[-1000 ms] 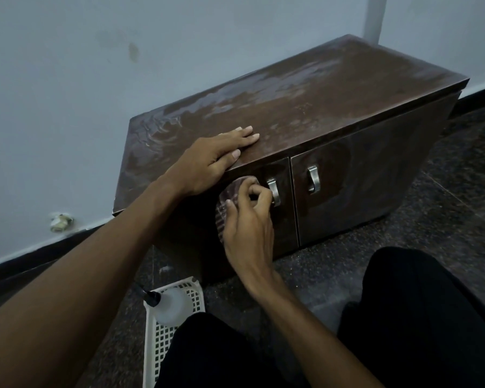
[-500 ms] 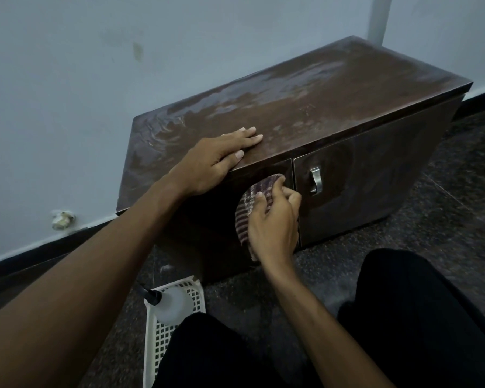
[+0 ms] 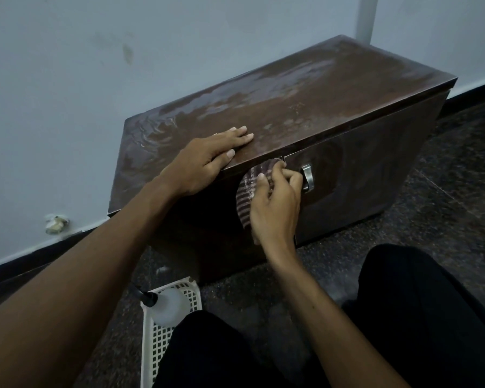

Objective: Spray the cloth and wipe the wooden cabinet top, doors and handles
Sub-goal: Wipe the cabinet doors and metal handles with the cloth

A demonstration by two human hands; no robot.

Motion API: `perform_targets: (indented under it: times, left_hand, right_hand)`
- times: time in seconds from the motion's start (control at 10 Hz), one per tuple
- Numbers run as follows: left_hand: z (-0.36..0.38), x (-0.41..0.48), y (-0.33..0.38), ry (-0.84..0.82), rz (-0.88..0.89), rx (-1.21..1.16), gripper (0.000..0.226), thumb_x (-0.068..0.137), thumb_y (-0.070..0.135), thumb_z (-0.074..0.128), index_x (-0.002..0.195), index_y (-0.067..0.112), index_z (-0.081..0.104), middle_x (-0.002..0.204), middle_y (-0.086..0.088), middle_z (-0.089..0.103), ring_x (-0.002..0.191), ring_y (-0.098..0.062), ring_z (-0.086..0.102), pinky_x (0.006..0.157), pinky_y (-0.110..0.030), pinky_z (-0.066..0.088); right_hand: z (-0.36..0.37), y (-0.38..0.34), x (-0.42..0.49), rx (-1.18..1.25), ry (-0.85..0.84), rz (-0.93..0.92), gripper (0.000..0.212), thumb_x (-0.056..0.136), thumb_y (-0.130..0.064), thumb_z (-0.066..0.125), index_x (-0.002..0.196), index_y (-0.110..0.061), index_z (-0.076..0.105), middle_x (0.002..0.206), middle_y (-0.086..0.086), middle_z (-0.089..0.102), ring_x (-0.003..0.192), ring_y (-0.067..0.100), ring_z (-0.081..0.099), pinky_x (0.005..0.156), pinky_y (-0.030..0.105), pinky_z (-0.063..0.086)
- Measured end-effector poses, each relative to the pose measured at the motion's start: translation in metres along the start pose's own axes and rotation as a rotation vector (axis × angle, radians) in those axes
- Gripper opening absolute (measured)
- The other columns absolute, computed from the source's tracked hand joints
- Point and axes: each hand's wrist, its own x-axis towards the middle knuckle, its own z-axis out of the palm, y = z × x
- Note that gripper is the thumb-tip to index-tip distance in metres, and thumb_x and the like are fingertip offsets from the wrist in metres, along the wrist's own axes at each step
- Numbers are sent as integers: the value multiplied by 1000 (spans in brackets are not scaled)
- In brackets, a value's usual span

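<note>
Currently the right hand (image 3: pixel 275 208) presses a bunched striped cloth (image 3: pixel 251 191) against the upper inner corner of the left door (image 3: pixel 207 236), fingers curled around the fabric. Cloth sits at the seam between the two doors, just under the cabinet top's front edge. The left door's own handle is not visible; presumably it lies under cloth and hand, cannot confirm.

Key relation: the right door's metal handle (image 3: pixel 307 178) lies immediately to the right of the right-hand fingertips (image 3: pixel 296 177), nearly touching. Its long axis is upright, roughly parallel to the door seam. Judgement: a short shift rightward brings the cloth onto it, and the wipe would then best run up and down along the bar.

The left hand (image 3: pixel 207 161) lies flat and open on the cabinet top (image 3: pixel 319 107), palm down at the front edge, holding nothing; it reads as a brace. It is farther from the handle than the right hand, and it has no cloth.

Top shows smeared, wet-looking streaks toward the wall. Spray bottle (image 3: pixel 167 306) rests in a white basket (image 3: pixel 163 348) on the floor, well apart from both hands.
</note>
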Motion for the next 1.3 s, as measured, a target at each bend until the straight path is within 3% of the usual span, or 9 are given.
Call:
perform_targets:
  times: [0.1,0.3,0.6,0.7,0.8,0.9,1.0,1.1,1.3]
  left_hand:
    - [-1,0,0,-4,2,-1,46,103,16,43,149,22,49,158,5,40,150,-10,28,124,-37,26]
    - [-1,0,0,1,9,-18,46,103,13,44,148,19,49,158,2,41,150,-13,29,124,-42,27]
    - [1,0,-2,27,10,-10,45,103,17,45,148,20,49,158,2,41,150,-12,29,123,-42,27]
    - [2,-1,0,35,17,26,51,101,37,54,149,22,49,158,3,41,149,-10,31,122,-43,30]
    - [3,-1,0,42,36,114,67,92,51,64,150,24,46,158,4,40,149,-10,31,121,-43,32]
    - [5,-1,-1,67,63,171,68,91,50,65,151,24,45,159,4,40,149,-9,32,120,-41,33]
    - [6,-1,-1,68,71,208,68,93,50,64,152,24,44,159,4,39,149,-9,31,121,-38,33]
    - [7,-1,-2,61,71,216,68,93,50,64,152,24,43,159,4,39,149,-9,31,120,-39,34]
    - [8,0,-4,66,62,209,69,92,54,62,152,27,43,160,6,38,149,-8,31,118,-42,36]
  right_hand:
    - [10,-5,-10,-70,10,-103,53,103,-24,47,151,-8,33,119,-3,38,86,-3,47,68,17,41]
    - [35,18,-41,-401,-140,-433,64,92,-9,56,151,-3,30,129,9,44,107,26,54,69,35,58]
    - [17,11,-17,-308,42,-212,54,102,-25,48,151,-10,32,125,1,43,89,12,56,58,23,36]
    - [10,8,-6,-29,26,-54,51,102,-23,49,150,-8,38,121,-5,41,89,-9,49,69,4,38]
    - [2,14,8,509,57,239,42,96,-25,58,136,-13,59,125,-5,58,105,-1,60,97,18,49]
    - [-8,19,6,668,258,356,43,86,-34,59,127,-22,67,123,-4,66,110,11,65,97,39,54]
    - [-25,26,0,433,411,169,33,94,-23,62,126,-21,68,119,-8,64,108,4,63,95,32,54]
    - [-31,37,-1,219,359,-85,31,95,-12,62,126,-14,68,119,-5,63,108,3,61,93,25,53]
    - [-15,66,14,-133,194,-545,36,93,-4,64,128,-12,66,118,2,67,104,21,59,92,33,52]
